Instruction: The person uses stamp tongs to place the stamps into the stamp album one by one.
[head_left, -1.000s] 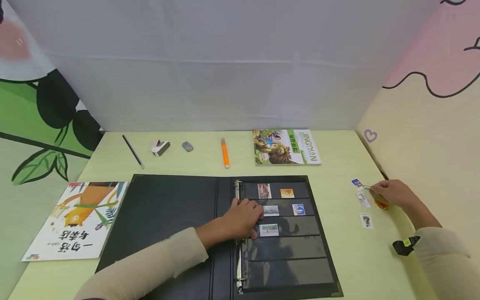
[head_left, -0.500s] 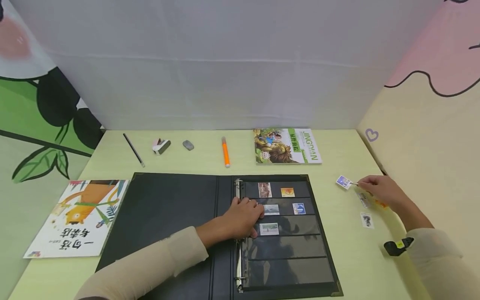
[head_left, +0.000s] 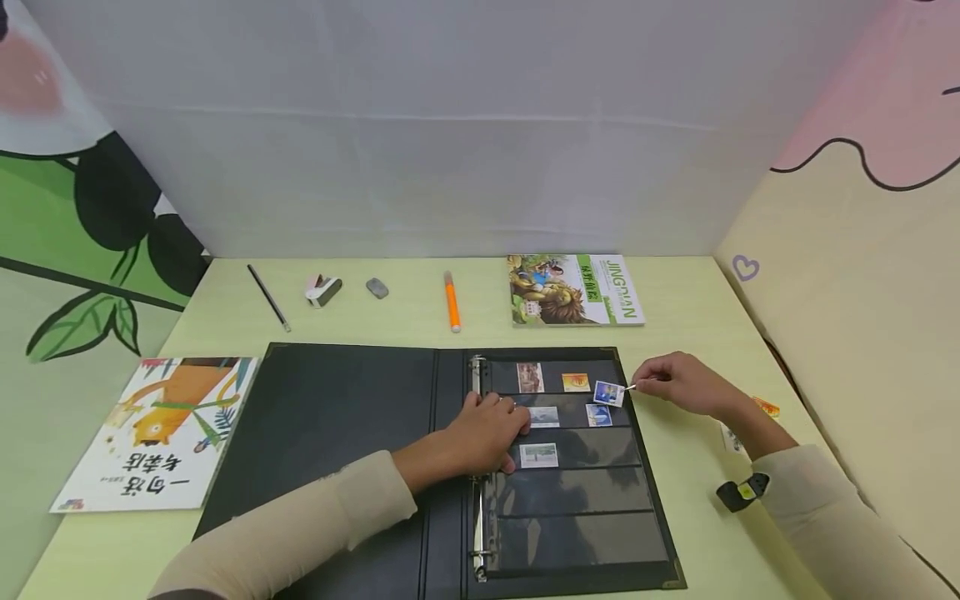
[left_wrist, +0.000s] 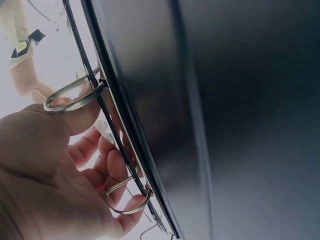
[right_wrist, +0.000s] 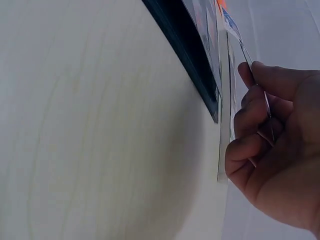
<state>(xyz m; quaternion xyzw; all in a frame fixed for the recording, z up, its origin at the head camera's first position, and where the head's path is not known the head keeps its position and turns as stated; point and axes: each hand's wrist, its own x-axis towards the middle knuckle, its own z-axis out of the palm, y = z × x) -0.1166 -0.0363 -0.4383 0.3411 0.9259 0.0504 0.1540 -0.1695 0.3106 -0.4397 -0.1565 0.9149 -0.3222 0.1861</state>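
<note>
A black ring-binder stamp album (head_left: 352,417) lies spread on the table. Its right side carries a dark stock page (head_left: 577,542) with several stamps in the upper rows. My left hand (head_left: 486,433) rests on the page's inner edge, over the metal rings (left_wrist: 75,97), fingers loosely bent. With thumb and fingers my right hand (head_left: 686,383) pinches thin metal tweezers (right_wrist: 246,52). Their tips grip a blue, white-edged stamp (head_left: 609,393) at its right edge. In the head view this stamp overlaps the page between the orange stamp (head_left: 576,382) and a blue-and-white stamp (head_left: 598,415).
Loose stamps lie on the table at right, including an orange one (head_left: 767,407), partly behind my right forearm. Along the back are a pencil (head_left: 268,297), a sharpener-like item (head_left: 324,292), a grey eraser (head_left: 377,288), an orange marker (head_left: 452,302) and a book (head_left: 576,290). Another book (head_left: 161,433) lies left.
My right hand has moved left from the loose stamps, bringing the blue stamp in the tweezers from the table to over the album page. The left hand has stayed in place.
</note>
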